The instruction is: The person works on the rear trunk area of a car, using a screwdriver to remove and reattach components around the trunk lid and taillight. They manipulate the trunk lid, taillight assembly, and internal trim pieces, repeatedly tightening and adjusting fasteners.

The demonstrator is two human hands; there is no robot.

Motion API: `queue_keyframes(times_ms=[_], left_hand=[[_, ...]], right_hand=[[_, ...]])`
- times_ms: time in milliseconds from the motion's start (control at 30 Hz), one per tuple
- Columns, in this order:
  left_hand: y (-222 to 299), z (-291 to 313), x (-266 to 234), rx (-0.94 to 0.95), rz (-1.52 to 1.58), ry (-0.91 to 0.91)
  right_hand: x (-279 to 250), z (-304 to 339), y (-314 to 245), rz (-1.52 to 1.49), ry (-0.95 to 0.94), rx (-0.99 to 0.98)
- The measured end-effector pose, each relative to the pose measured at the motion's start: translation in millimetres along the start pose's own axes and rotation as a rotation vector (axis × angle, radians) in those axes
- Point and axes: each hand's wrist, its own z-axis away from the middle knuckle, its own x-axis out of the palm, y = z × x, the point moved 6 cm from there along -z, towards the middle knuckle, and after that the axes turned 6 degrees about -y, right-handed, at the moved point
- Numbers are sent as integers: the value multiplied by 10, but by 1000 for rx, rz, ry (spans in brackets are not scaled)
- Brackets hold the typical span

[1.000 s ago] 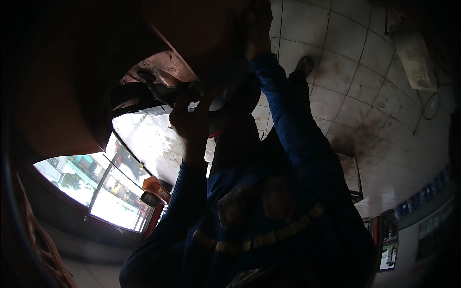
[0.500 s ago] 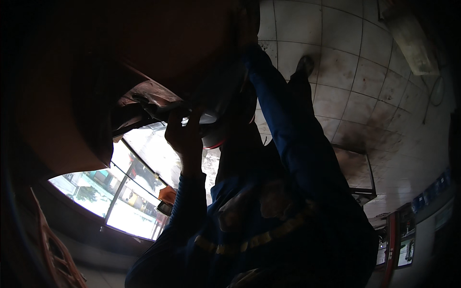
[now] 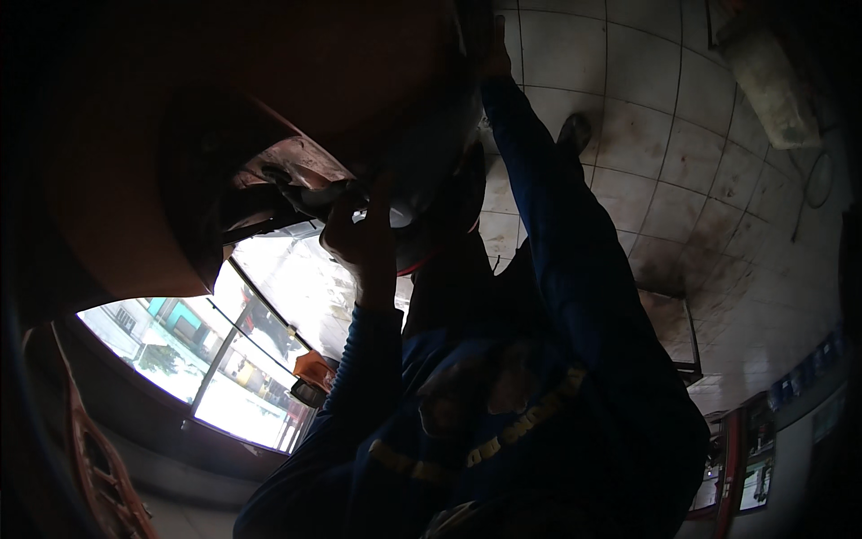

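Both my arms, in dark blue sleeves, reach away from my chest toward a large orange-brown rounded body [image 3: 135, 180] that is mostly in shadow. My left hand [image 3: 359, 235] is closed around a dark, elongated tool-like part [image 3: 301, 193] inside the curved opening of that body. Just right of it sits a round grey part with a red rim [image 3: 429, 256]. My right hand [image 3: 496, 49] is stretched far up, fingers against the dark edge of the body; its grip is lost in shadow. My blue jacket has a yellow stripe [image 3: 530, 418].
A stained white tiled surface [image 3: 700, 180] fills the upper right, with a dark shoe [image 3: 573, 133] on it. Bright window panes [image 3: 180, 346] lie at the lower left, an orange object [image 3: 314, 368] beside them. A reddish frame [image 3: 103, 467] stands at the far left. Small screens [image 3: 754, 481] glow at the lower right.
The view has shifted slightly, so the window slid down and left. My left hand stays closed on the dark part with small movements. My right arm remains stretched upward.
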Motion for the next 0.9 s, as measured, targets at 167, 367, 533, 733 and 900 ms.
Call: queue_keyframes(times_ms=[167,367,533,733,900], left_hand=[[-1,19,-4,-25,-38,-27],[67,69,-48,27,-77,64],[9,114,-73,-73,-10,78],[-84,69,107,83,-109,24],[4,156,28,-97,-19,24]], right_hand=[[-139,68,174,32,101,-9],[385,138,532,179,21,58],[614,162,1017,257,-43,47],[750,-207,1652,1164,-203,-382],[388,34,1171,128,-365,162]])
